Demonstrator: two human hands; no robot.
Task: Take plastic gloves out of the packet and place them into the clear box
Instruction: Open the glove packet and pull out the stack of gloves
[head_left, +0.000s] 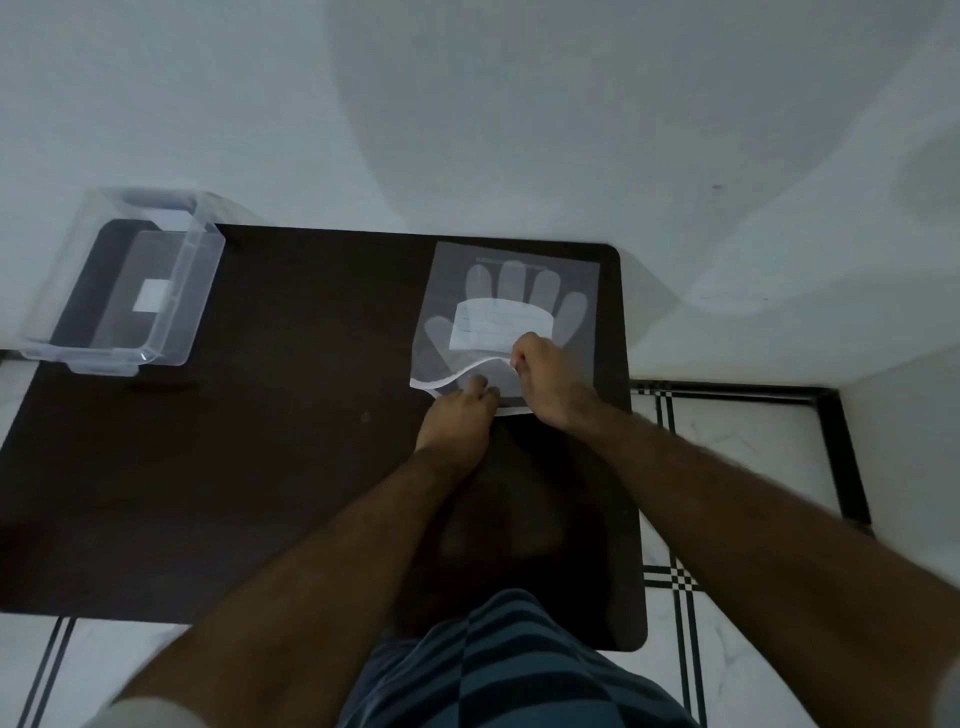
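A clear packet of plastic gloves (519, 291) lies flat at the far right of the dark table (260, 441). A hand-shaped stack of gloves and a white label show through it. My right hand (545, 384) pinches the packet's upper flap at its near opening and lifts it. My left hand (462, 415) presses on the near edge, fingers at the mouth of the packet. The clear box (124, 291) stands open at the far left corner of the table, with nothing in it but a white sticker on its bottom.
A white wall (467, 130) rises right behind the table. Tiled floor with black lines (727, 467) lies to the right. My striped shirt (509, 670) fills the bottom of the view.
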